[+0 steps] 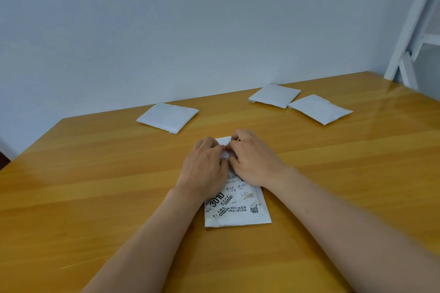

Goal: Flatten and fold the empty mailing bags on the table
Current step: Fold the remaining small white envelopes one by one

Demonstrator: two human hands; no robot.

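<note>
Labelled bag under both hands, far end being worked

Mailing bag lies on wooden table, long axis away from person; left hand and right hand touching, fingers curled, apparently pinching its far edge. Three folded bags beyond, near white wall

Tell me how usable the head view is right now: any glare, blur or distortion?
Head view: even, soft light with faint shadows; a glossy sheen on the table at far right; wide-angle bending toward the edges; print on the mailing bag is sharp near its centre, while the forearms soften at the lower edge.
</note>
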